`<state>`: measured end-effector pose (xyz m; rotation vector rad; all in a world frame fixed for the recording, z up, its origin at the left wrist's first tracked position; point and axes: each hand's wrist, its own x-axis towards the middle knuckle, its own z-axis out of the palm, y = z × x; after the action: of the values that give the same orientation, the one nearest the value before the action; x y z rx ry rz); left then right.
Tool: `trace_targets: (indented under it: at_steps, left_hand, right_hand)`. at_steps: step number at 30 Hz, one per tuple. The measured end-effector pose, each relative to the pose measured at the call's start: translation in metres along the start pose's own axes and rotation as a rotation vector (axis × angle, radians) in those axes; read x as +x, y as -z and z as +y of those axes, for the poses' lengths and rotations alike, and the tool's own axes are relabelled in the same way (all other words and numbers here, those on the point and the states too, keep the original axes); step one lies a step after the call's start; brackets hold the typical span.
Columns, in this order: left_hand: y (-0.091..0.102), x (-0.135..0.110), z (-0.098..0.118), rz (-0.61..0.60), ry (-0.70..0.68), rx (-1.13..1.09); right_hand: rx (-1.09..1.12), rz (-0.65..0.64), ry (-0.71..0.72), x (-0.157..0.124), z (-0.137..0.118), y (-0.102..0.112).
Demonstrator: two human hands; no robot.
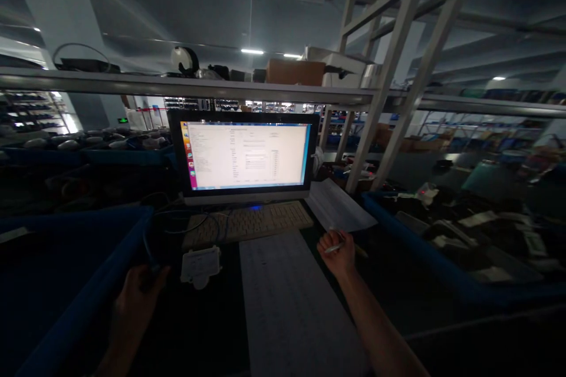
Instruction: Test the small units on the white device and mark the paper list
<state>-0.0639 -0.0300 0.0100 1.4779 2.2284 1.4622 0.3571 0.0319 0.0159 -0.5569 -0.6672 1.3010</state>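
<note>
Pen is clamped in the right hand's fingers at centre frame, just right of the printed sheet on the worktop, seemingly poised to mark it, which calls for a leftward shift; the left hand's fingers, lower left, are too dim to judge.

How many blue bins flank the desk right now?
2: the left bin beside the left hand, the right bin past the pen; darker ones behind may be hidden.

A lit monitor stands behind a pale keyboard, under a shelf.
</note>
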Motion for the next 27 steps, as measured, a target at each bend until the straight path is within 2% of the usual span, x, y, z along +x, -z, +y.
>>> trace_targets:
  at_steps: [3,5,10,13,17,20,27]
  left_hand:
    - [-0.003,0.000,0.007,-0.043,0.125,-0.123]
    - [-0.006,0.001,0.008,-0.046,0.134,-0.209]
    - [-0.012,-0.001,0.002,0.000,-0.017,-0.316]
    - [-0.012,-0.004,0.008,0.004,-0.092,-0.352]
    - [-0.015,-0.008,0.025,-0.108,-0.182,-0.412]
    - [-0.020,-0.007,0.029,-0.164,-0.254,-0.366]
    - [-0.032,-0.007,0.016,-0.087,-0.298,-0.325]
  right_hand:
    - [0.003,-0.025,-0.024,-0.002,-0.002,-0.003]
    - [0.014,-0.038,-0.048,-0.003,-0.004,-0.004]
    - [0.062,-0.021,-0.094,-0.003,-0.006,0.000]
    - [0.072,-0.002,-0.115,-0.001,-0.005,0.005]
    - [0.064,0.000,-0.113,0.001,-0.004,0.009]
    - [0.050,0.007,-0.099,0.001,-0.004,0.009]
    - [0.060,0.035,-0.085,-0.001,-0.004,0.003]
